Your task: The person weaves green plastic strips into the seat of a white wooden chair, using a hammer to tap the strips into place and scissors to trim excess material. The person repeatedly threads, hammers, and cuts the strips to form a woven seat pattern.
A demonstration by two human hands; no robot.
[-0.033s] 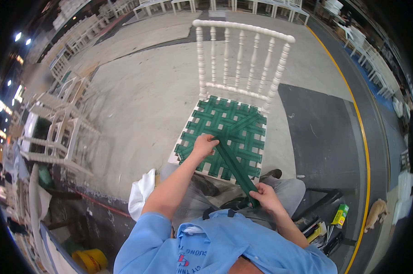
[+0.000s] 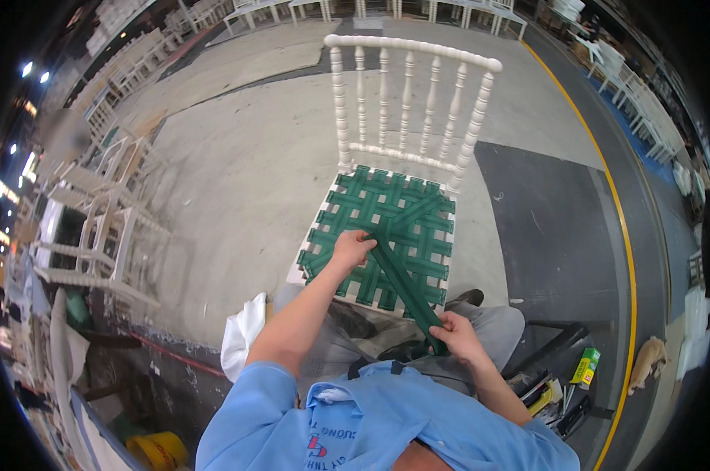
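concrete workshop floor, white chairs stacked at left. i see white chair (image 2: 412,102) ahead, green woven seat (image 2: 382,235). left hand (image 2: 350,250) pinches loose green strap (image 2: 402,284) at seat middle; right hand (image 2: 455,335) grips strap's near end over my lap.

The person wears a light blue short-sleeved shirt (image 2: 386,428), its fabric creased across the shoulders, with a small red and dark blue printed emblem on the back (lettering curves beside it). Both sleeves end well short of the fingers, leaving the forearms bare. No gloves, rings or watch show on the left hand (image 2: 352,249) or the right hand (image 2: 459,336). Grey trousers (image 2: 492,334) cover the legs, just behind the right hand's fingers (image 2: 443,323).
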